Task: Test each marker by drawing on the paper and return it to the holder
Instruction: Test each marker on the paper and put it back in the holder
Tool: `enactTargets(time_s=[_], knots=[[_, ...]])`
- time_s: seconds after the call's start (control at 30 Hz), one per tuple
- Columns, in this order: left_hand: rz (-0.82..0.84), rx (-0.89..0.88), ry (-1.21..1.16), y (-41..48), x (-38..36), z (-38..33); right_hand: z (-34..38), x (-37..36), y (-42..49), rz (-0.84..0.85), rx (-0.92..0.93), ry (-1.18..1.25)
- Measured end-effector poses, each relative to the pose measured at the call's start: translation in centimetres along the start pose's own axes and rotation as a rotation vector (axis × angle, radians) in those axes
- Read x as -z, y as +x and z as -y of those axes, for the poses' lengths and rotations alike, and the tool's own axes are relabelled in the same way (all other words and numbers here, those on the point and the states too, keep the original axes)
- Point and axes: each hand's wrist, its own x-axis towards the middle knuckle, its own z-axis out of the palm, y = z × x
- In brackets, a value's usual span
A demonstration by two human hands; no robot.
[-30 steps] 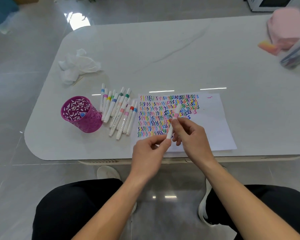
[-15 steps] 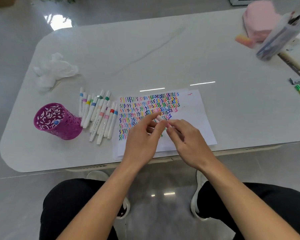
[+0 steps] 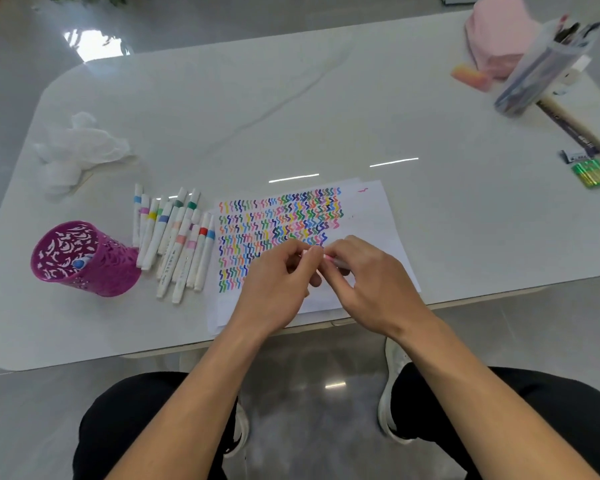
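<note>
Both my hands meet over the white paper (image 3: 371,216), which is covered with rows of coloured squiggles. My left hand (image 3: 278,282) and my right hand (image 3: 368,278) each pinch an end of one white marker with a pink band (image 3: 329,259); most of it is hidden by my fingers. Several white markers (image 3: 177,237) with coloured bands lie side by side on the table left of the paper. The purple perforated holder (image 3: 84,259) stands further left, with one marker's blue end showing inside it.
A crumpled white tissue (image 3: 77,150) lies at the back left. At the far right are a pink cloth (image 3: 499,32), a clear pencil case (image 3: 544,67), a wooden stick (image 3: 579,129) and a green pack (image 3: 593,173). The table's near edge (image 3: 482,296) runs just under my wrists.
A second ago the marker stood upright between my hands; my hands have since closed together around it over the paper. The camera has shifted, showing more of the right side.
</note>
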Motion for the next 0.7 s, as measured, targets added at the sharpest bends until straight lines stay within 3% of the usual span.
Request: enactTargets(time_s=[0.37,0.53,0.7], knots=[[-0.058,-0.012,-0.1,1.3,-0.1,0.2,0.4,-0.3,0.6,-0.16,0.088,-0.213],[-0.047,0.011,-0.143,1.6,0.3,0.4,0.3,-0.3,0.7,-0.208,0.037,-0.179],[-0.075,0.021,-0.177,1.4,-0.1,0.5,0.6,0.3,0.8,-0.038,-0.091,-0.159]])
